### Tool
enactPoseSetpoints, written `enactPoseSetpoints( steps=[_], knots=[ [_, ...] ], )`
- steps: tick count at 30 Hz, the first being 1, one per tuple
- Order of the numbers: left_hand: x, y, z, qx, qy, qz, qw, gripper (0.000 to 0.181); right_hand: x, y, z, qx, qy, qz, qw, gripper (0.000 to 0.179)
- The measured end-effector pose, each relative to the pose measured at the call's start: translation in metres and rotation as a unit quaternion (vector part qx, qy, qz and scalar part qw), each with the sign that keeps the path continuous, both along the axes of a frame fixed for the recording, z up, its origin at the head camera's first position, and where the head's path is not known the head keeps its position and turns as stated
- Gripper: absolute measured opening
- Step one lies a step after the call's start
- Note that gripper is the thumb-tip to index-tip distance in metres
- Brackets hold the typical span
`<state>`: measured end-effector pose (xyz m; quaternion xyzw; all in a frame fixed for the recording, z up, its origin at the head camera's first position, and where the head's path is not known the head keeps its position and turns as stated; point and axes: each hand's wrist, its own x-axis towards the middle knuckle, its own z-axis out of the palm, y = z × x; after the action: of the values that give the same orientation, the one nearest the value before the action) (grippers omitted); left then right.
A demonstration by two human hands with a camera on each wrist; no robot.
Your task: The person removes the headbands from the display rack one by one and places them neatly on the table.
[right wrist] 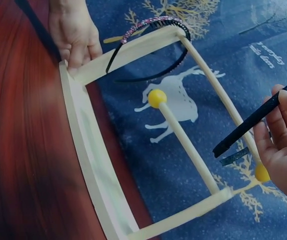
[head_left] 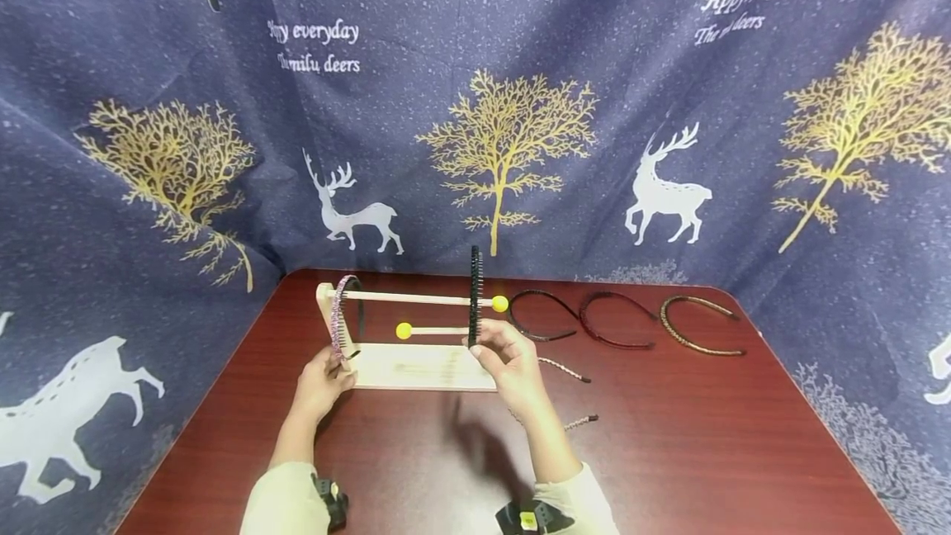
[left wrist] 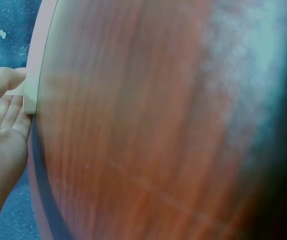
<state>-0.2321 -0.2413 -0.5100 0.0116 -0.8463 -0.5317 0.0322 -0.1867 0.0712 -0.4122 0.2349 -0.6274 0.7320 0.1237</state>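
Note:
A pale wooden rack (head_left: pixel 423 366) has two rods tipped with yellow balls. My left hand (head_left: pixel 321 384) grips the left end of its base; in the left wrist view the thumb of this hand (left wrist: pixel 3 125) lies on one side of the wood and the fingers on the other. Near that end, a pink glittery headband (head_left: pixel 338 316) hangs on the upper rod (head_left: pixel 409 298). My right hand (head_left: pixel 514 366) pinches a black toothed headband (head_left: pixel 475 291) near one end. This headband stands upright and overlaps the upper rod just short of its yellow ball (head_left: pixel 499 304).
Behind and right of the rack lie a black headband (head_left: pixel 542 338), a dark red headband (head_left: pixel 617 343) and a gold headband (head_left: pixel 698 347). A beaded headband (head_left: pixel 579 423) lies partly hidden under my right arm. A blue patterned cloth (head_left: pixel 446 188) hangs behind the table (head_left: pixel 706 436).

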Motion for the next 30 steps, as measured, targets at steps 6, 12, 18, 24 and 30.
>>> enactPoseSetpoints(
  steps=[6,12,18,24,30],
  knots=[
    [-0.001,0.001,0.0,-0.026,0.014,0.004,0.9996,0.051,0.002,0.007,-0.004,-0.007,-0.003,-0.011,0.9999,0.016],
    [-0.001,0.003,0.002,-0.022,0.022,0.005,0.9995,0.052,0.003,0.013,-0.008,-0.026,0.001,-0.007,0.9996,0.019],
    [0.0,0.004,0.005,0.007,0.019,0.009,0.9998,0.053,0.003,0.019,-0.012,-0.024,0.034,-0.008,0.9991,0.026],
    [0.0,0.005,0.004,-0.005,0.011,0.024,0.9996,0.053,0.002,0.026,-0.016,-0.029,0.046,-0.018,0.9983,0.026],
    [0.0,0.005,0.002,-0.003,0.019,0.01,0.9998,0.054,0.002,0.038,-0.018,-0.018,0.041,-0.052,0.9977,0.027]
  ],
)
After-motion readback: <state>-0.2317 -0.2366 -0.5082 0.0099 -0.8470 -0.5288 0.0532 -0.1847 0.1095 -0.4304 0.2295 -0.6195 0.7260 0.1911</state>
